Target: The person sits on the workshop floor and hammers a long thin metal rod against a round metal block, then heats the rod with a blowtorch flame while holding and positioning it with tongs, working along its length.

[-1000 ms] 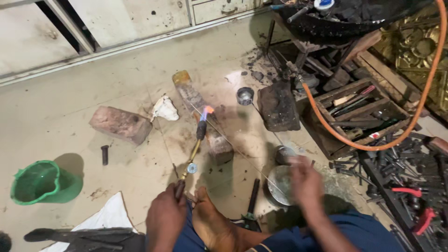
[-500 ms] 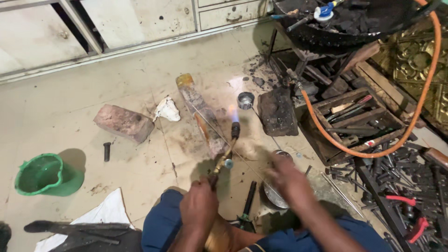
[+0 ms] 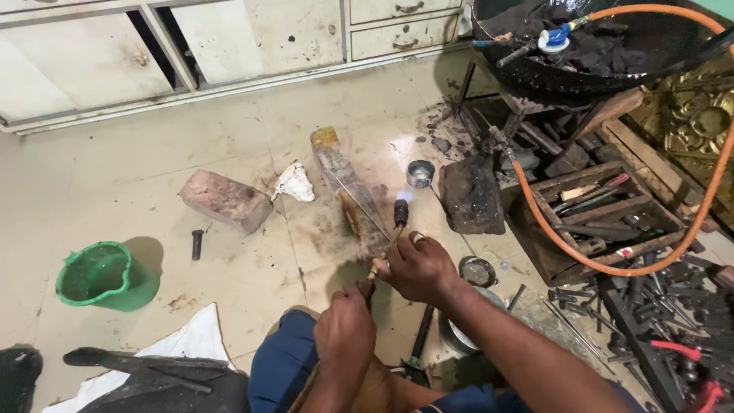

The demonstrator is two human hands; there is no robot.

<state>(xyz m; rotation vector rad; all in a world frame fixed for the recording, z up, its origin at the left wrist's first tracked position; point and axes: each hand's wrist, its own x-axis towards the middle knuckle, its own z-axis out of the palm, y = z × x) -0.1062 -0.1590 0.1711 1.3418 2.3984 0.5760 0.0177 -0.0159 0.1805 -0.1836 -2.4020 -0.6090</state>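
Both hands, left (image 3: pixel 345 336) and right (image 3: pixel 417 268), grip the torch (image 3: pixel 390 229) (lit) beside a firebrick (image 3: pixel 348 187).

No packages, labels, signs or screens on this workshop floor

Nothing in view is a printed package, a label, a sign or a screen; no thing on the floor, near or far, left or right, shows a readable wrapper or a display.
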